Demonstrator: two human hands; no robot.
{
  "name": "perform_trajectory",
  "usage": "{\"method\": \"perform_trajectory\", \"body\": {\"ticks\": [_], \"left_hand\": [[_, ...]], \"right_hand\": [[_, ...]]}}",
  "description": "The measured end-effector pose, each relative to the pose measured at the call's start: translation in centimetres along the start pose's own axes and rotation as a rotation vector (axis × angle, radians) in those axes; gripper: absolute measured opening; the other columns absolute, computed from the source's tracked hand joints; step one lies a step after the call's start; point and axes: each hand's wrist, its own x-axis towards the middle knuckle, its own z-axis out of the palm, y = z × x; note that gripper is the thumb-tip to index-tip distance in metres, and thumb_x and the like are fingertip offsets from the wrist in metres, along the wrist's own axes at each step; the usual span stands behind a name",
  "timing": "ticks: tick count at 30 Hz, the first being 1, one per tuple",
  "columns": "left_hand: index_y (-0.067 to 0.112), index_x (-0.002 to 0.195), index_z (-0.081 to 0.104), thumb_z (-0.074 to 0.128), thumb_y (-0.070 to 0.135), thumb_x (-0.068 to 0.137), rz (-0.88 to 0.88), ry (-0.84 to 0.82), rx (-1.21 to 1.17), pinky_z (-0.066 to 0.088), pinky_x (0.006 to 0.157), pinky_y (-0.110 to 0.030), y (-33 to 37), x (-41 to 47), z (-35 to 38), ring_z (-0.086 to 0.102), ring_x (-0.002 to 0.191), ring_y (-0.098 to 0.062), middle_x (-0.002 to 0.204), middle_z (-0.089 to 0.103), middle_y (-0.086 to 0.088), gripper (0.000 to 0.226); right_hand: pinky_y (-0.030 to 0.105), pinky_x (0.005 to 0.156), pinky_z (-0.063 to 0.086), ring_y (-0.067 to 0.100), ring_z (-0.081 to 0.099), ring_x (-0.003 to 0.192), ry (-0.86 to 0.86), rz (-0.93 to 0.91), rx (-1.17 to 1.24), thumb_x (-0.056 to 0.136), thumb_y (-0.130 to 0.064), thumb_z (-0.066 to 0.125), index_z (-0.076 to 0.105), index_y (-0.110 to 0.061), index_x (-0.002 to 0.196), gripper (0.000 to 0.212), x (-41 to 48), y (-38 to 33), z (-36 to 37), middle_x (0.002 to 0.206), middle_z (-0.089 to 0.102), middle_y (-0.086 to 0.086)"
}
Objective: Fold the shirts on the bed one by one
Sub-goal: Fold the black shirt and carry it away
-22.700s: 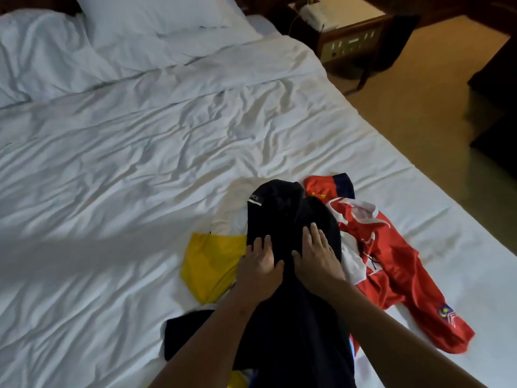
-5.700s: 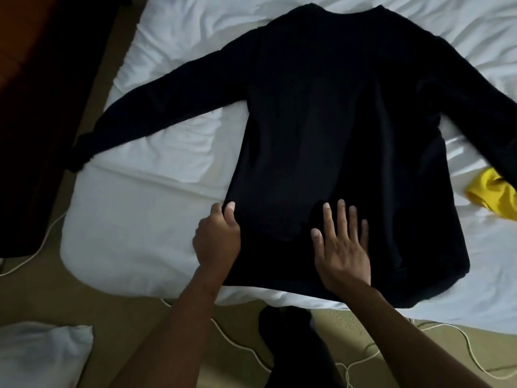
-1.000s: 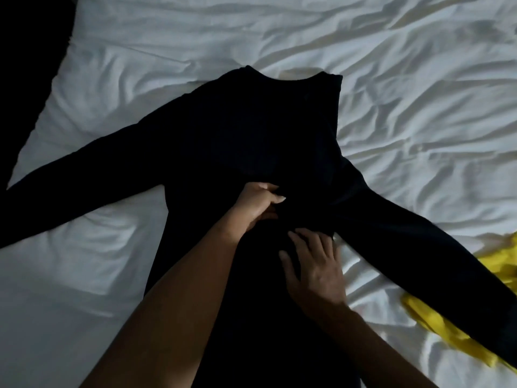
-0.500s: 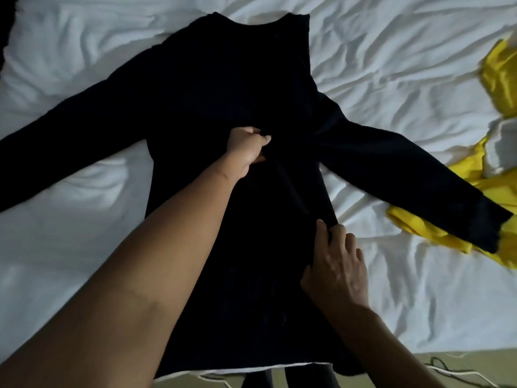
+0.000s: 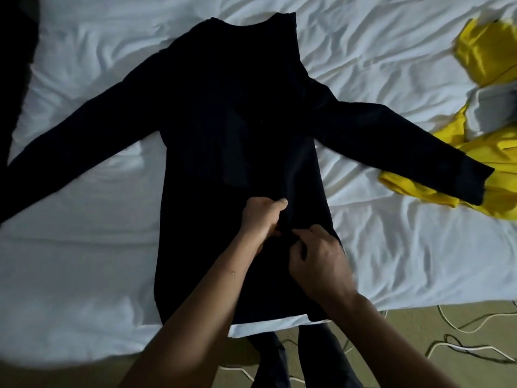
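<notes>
A black long-sleeved shirt lies flat on the white bed, collar away from me, hem at the near edge. Its right side is folded in over the body, and both sleeves stretch outward. My left hand pinches the black fabric at the middle of the lower body. Just right of it and nearer to me, my right hand has curled fingers pinching the same fabric. A yellow shirt lies crumpled at the right, under the right sleeve's cuff.
The bed's near edge runs across the bottom of the view, with tan floor and white cables beyond it at the lower right. A dark shape borders the bed at the far left. My dark trouser legs stand by the edge.
My left hand has come down the shirt's body toward me. My right hand has left the shirt's right edge and moved in beside the left, both now pinching the fabric.
</notes>
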Motion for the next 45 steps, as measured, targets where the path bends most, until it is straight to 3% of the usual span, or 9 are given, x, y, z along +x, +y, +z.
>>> {"method": "perform_trajectory", "body": {"ticks": [3,7,15,22,27,33,38,42,45], "left_hand": [[0.0,0.078,0.065,0.071,0.026,0.096,0.034,0.01,-0.014,0.061,0.063,-0.051,-1.8,-1.4,1.0,0.067,0.066,-0.03,0.067,0.063,-0.01,0.033],[0.015,0.083,0.065,0.068,0.017,0.099,0.16,0.165,-0.024,0.059,0.06,-0.033,-2.9,-2.0,1.1,0.066,0.064,-0.013,0.075,0.069,0.0,0.016],[0.001,0.083,0.071,0.068,0.026,0.093,0.131,0.256,-0.071,0.061,0.057,-0.042,-0.2,-0.7,0.5,0.069,0.067,-0.025,0.072,0.07,-0.004,0.027],[0.008,0.127,0.067,0.082,0.054,0.078,0.05,0.055,-0.135,0.056,0.099,-0.041,8.1,4.9,0.3,0.069,0.112,-0.024,0.119,0.072,-0.003,0.069],[0.005,0.099,0.07,0.083,0.007,0.083,0.137,0.162,-0.138,0.056,0.083,-0.032,9.7,7.7,-0.7,0.069,0.09,-0.016,0.096,0.073,-0.004,0.02],[0.014,0.081,0.064,0.08,0.011,0.09,0.174,0.137,-0.161,0.054,0.085,-0.027,10.8,8.3,-0.9,0.065,0.084,-0.006,0.089,0.068,0.004,0.018],[0.007,0.126,0.068,0.073,0.012,0.096,0.355,0.396,-0.123,0.053,0.084,-0.019,10.5,9.7,-1.6,0.067,0.094,-0.007,0.102,0.068,0.002,0.031],[0.015,0.115,0.072,0.064,0.015,0.101,0.49,0.468,-0.038,0.063,0.083,-0.033,8.1,8.7,-3.0,0.072,0.092,-0.011,0.102,0.072,0.003,0.016],[0.016,0.113,0.073,0.06,0.012,0.102,0.581,0.507,0.094,0.06,0.08,-0.021,5.8,6.9,-4.9,0.07,0.094,-0.005,0.107,0.073,0.0,0.017]], "right_hand": [[0.051,0.085,0.053,0.036,0.057,0.109,0.129,-0.088,-0.186,0.092,-0.019,0.047,0.067,-0.008,0.128,0.042,0.5,2.7,0.1,0.122,0.062,0.015],[0.05,0.128,0.013,0.027,0.001,0.16,-0.124,-0.099,-0.334,0.108,-0.043,0.028,0.02,-0.012,0.164,0.065,-0.2,5.7,2.1,0.173,0.006,0.01],[0.06,0.127,0.004,0.029,-0.007,0.16,-0.155,-0.06,-0.391,0.105,-0.046,0.022,0.012,-0.006,0.164,0.072,-1.1,6.1,3.5,0.173,0.0,0.013],[0.052,0.129,0.002,0.026,-0.019,0.158,-0.159,-0.141,-0.386,0.107,-0.047,0.017,0.002,-0.006,0.164,0.072,4.3,3.5,4.2,0.172,-0.014,0.013],[0.05,0.129,0.001,0.025,-0.016,0.159,-0.177,-0.126,-0.392,0.108,-0.049,0.017,0.003,-0.009,0.165,0.071,3.0,4.6,5.3,0.173,-0.01,0.01],[0.049,0.129,0.001,0.026,-0.014,0.159,-0.177,-0.105,-0.397,0.107,-0.049,0.016,0.003,-0.009,0.165,0.071,2.8,4.9,6.0,0.173,-0.01,0.01],[0.05,0.129,0.003,0.027,-0.01,0.16,-0.158,-0.098,-0.403,0.107,-0.047,0.02,0.007,-0.009,0.165,0.071,2.8,5.0,6.4,0.174,-0.004,0.01],[0.052,0.128,0.004,0.028,-0.01,0.16,-0.175,-0.09,-0.411,0.107,-0.049,0.023,0.007,-0.009,0.165,0.072,3.0,4.8,5.9,0.173,-0.007,0.011],[0.053,0.128,0.003,0.027,-0.01,0.16,-0.175,-0.084,-0.331,0.106,-0.048,0.026,0.008,-0.009,0.165,0.073,3.4,4.1,5.0,0.173,-0.006,0.011]]}}
